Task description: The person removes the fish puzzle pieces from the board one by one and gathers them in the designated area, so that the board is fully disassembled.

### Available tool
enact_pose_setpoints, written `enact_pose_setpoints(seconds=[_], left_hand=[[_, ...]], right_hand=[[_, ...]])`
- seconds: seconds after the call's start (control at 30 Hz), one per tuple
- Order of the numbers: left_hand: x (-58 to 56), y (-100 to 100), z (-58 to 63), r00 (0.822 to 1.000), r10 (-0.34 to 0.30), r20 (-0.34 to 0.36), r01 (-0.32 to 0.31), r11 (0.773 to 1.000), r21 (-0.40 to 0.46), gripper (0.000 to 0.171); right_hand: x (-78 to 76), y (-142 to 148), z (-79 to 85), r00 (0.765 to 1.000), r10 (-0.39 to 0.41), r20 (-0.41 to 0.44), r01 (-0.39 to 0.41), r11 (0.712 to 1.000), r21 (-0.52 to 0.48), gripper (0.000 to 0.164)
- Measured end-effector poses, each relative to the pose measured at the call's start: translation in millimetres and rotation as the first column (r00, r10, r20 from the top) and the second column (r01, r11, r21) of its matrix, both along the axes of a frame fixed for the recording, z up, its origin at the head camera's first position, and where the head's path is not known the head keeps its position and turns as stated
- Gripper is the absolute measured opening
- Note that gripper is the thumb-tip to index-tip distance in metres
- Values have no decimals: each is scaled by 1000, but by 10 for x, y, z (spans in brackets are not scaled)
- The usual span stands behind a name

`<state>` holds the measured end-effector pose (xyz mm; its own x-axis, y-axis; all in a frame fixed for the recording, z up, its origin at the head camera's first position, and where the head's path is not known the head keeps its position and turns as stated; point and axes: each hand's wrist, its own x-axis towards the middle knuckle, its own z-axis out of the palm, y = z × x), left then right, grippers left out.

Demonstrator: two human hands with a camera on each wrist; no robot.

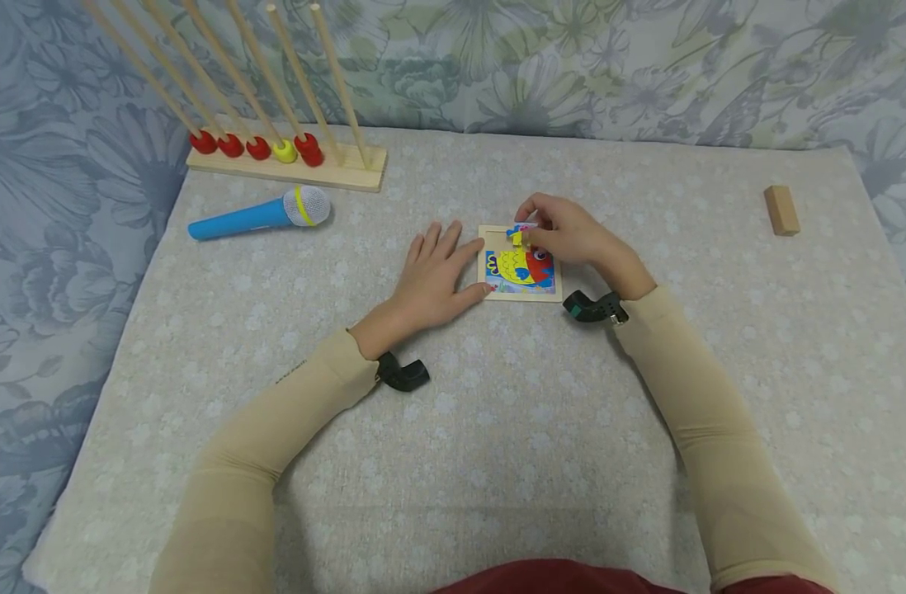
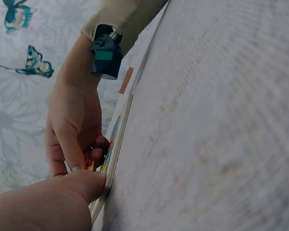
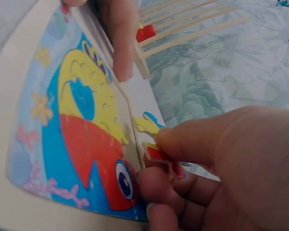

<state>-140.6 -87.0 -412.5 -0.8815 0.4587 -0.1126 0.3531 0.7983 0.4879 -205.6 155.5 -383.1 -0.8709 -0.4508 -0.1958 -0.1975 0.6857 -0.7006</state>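
Note:
A small wooden fish puzzle (image 1: 523, 299) lies on the cloth in front of me, its yellow and red fish mostly assembled. Bare wood shows along the upper part of its tray. Above that part, my right hand (image 1: 575, 239) pinches a puzzle piece (image 1: 517, 238) between thumb and fingers. Close up in the right wrist view, this piece (image 3: 156, 153) has yellow, red and blue on it and is tilted over the tray's edge. My left hand (image 1: 432, 285) lies spread on the table, thumb and index fingertip at the puzzle's left rim.
At the back left stands a wooden base (image 1: 364, 172) with upright rods and several red and yellow beads. A blue toy microphone (image 1: 238, 221) lies before it. Far right is a wooden block (image 1: 782, 210). A patterned fabric wall (image 1: 542, 74) rises behind the table.

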Motion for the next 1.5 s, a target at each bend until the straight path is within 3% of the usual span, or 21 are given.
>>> enact_pose_setpoints(seconds=[0.4,0.97,1.23,1.5], left_hand=[[1,-2,5,1000,-2,0,2,1000,-21,72],[26,-6,-8,1000,13,-1,-13,1000,-5,73],[26,-10,-8,1000,11,0,-11,1000,-7,73],[24,-4,-14,1000,9,-1,-9,1000,-6,73]], right_hand=[[-45,121,102,988,-51,148,60,997,-52,20],[45,963,124,972,-220,84,218,975,30,26],[91,1201,78,975,-218,51,212,971,107,26],[121,1238,43,975,-224,-9,222,960,171,25]])
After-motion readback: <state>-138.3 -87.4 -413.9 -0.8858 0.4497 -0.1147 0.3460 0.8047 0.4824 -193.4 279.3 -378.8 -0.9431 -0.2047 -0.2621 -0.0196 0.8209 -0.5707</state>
